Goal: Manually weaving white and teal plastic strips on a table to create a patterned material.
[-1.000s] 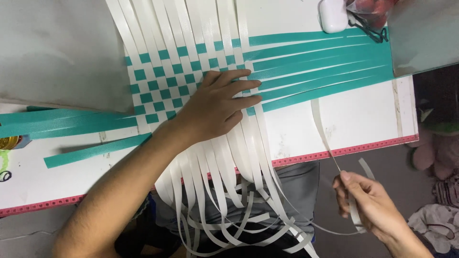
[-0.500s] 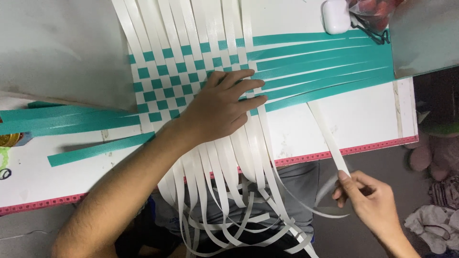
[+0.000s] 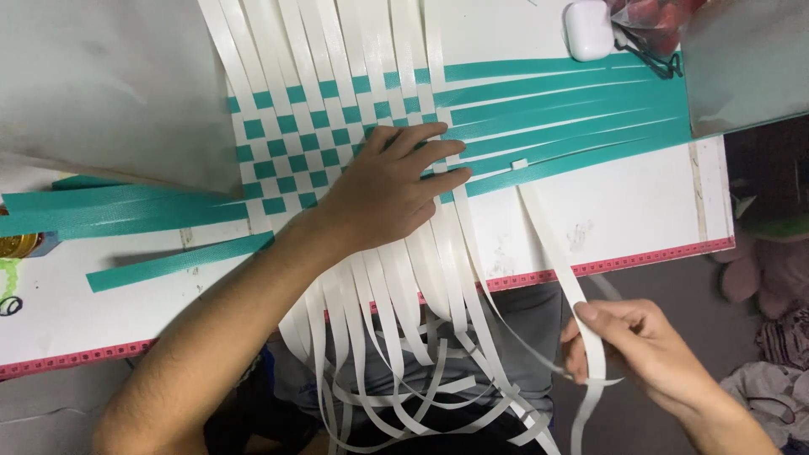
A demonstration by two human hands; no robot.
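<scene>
One head camera looks steeply down — close — over the table.

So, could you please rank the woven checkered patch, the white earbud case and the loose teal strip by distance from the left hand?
From the left hand:
1. Woven patch, under the hand.
2. Loose teal strip, lower left.
3. Earbud case, top right.

white table with pink-edged rim, grey floor below
</scene>
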